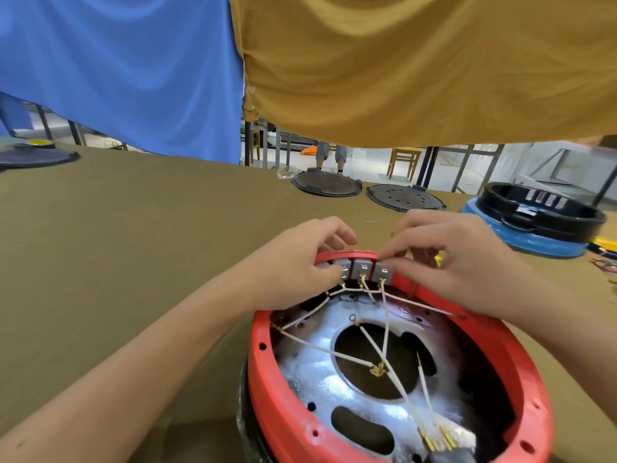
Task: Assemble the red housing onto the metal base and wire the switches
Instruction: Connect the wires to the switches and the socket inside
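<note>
The red housing [521, 372] rings the shiny metal base [317, 372] low in the middle of the view. Three grey switches [362, 267] sit in a row at the housing's far rim. White wires [334, 350] with brass terminals run from the switches across the base to a junction near its central hole. My left hand [297, 262] grips the far left rim, its fingertips pinching at the left switch. My right hand [447, 252] curls over the far right rim and pinches at the right switch. The rim beneath both hands is hidden.
A brown cloth covers the table [133, 245]. Two dark round plates [327, 183] [405, 197] lie at the far edge, another [33, 157] at far left. A blue and black housing [537, 218] stands at right. Blue and mustard cloths [400, 61] hang overhead.
</note>
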`<state>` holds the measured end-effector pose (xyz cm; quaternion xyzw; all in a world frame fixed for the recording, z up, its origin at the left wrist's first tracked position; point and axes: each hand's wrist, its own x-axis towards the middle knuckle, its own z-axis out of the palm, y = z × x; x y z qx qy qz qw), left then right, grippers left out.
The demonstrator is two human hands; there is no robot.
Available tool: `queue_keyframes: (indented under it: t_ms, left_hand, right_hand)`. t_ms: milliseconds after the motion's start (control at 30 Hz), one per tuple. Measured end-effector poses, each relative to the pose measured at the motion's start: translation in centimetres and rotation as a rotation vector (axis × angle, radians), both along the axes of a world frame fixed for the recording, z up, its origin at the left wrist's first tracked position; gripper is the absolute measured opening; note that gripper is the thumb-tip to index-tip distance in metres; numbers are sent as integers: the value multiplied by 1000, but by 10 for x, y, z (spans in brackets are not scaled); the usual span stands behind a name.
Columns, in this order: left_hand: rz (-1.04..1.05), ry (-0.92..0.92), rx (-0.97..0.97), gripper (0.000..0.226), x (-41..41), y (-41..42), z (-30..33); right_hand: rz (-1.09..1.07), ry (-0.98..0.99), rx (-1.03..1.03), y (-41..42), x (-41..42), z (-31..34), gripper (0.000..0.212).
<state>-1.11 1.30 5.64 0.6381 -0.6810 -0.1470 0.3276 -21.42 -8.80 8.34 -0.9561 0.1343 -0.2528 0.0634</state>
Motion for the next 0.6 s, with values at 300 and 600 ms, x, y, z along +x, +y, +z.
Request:
queue_keyframes:
  t_ms: [300,600]
  left_hand:
    - [-188,-226,-15,30,-1,5,6]
    - [-243,-285,5,30,0,5,5]
  right_hand:
    - [88,264,200,12,-11,-6,17]
    - [-12,252,177,11,-10,-10,20]
